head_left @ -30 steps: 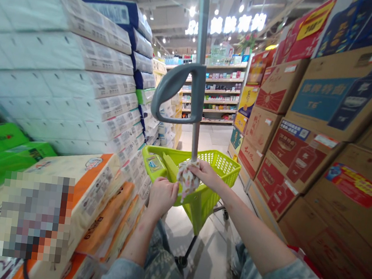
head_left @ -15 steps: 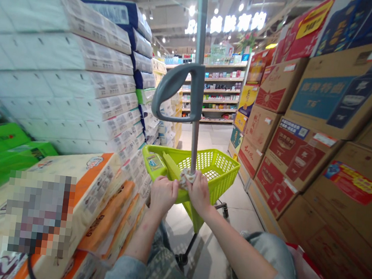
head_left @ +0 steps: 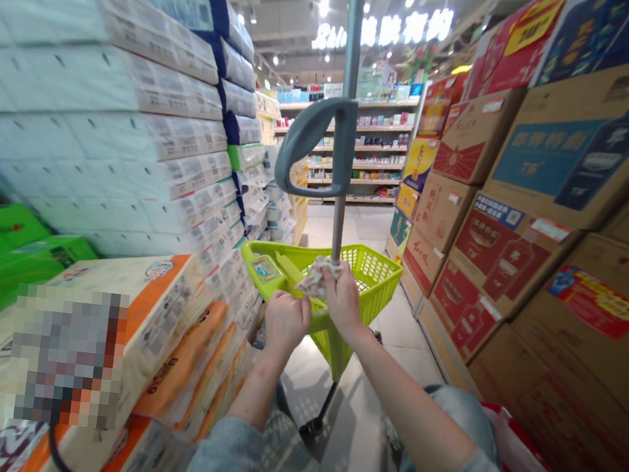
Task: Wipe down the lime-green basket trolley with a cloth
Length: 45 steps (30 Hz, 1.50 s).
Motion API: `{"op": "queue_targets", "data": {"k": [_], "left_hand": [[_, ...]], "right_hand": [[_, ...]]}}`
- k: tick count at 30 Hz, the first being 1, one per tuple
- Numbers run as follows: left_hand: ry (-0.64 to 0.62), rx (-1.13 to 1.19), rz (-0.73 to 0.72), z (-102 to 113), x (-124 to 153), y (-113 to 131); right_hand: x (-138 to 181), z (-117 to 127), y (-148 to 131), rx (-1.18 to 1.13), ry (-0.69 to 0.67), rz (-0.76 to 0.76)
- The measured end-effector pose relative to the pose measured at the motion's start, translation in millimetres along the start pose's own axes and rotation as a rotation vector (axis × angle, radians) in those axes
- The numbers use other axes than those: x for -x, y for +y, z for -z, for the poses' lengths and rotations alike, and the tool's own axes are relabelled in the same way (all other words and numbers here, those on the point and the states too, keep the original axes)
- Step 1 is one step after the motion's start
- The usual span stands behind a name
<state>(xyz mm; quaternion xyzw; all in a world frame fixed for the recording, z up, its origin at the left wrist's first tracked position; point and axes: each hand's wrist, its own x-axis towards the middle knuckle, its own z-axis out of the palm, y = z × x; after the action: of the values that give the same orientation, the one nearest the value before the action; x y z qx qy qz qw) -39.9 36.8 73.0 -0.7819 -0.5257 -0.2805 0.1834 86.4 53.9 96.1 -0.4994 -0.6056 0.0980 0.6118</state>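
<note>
My right hand (head_left: 346,300) is closed on a crumpled whitish patterned cloth (head_left: 318,276), pressed round the lower part of a grey metal pole (head_left: 338,227). The pole stands nearly upright, with a grey loop handle (head_left: 348,149) higher up; its lower end is hidden behind my hand. Lower and to the left, my left hand (head_left: 286,322) is shut on the near rim of a lime-green shopping cart (head_left: 379,293). The cart's basket has lattice sides and dark wheels below; a small label shows at its left corner.
Stacked tissue packs (head_left: 189,138) line the left, with orange-and-cream packs (head_left: 170,303) nearer. Cardboard cartons (head_left: 550,164) form a wall on the right. Ahead are shelves of goods (head_left: 379,141) beyond a pale tiled floor (head_left: 350,221). A red-and-white bag (head_left: 533,458) is at lower right.
My right hand and the cloth have moved slightly up and right along the pole. The pole and its loop handle appear further right. My left hand stays on the cart, shifted a little right.
</note>
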Motion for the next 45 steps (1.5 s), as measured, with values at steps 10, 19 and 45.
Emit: {"op": "queue_targets", "data": {"k": [10,19,45], "left_hand": [[0.01,0.069,0.053,-3.9,-6.8,10.3],[0.12,0.38,0.239,-6.6,-3.7,9.0],[0.16,1.163,0.445,-19.3,-18.3,4.7]], "right_hand": [[8.4,12.3,47.1,0.01,-0.177,0.106],[51.2,33.7,69.2,0.26,-0.033,0.319],[73.5,9.0,50.8,0.191,-0.184,0.5]]}}
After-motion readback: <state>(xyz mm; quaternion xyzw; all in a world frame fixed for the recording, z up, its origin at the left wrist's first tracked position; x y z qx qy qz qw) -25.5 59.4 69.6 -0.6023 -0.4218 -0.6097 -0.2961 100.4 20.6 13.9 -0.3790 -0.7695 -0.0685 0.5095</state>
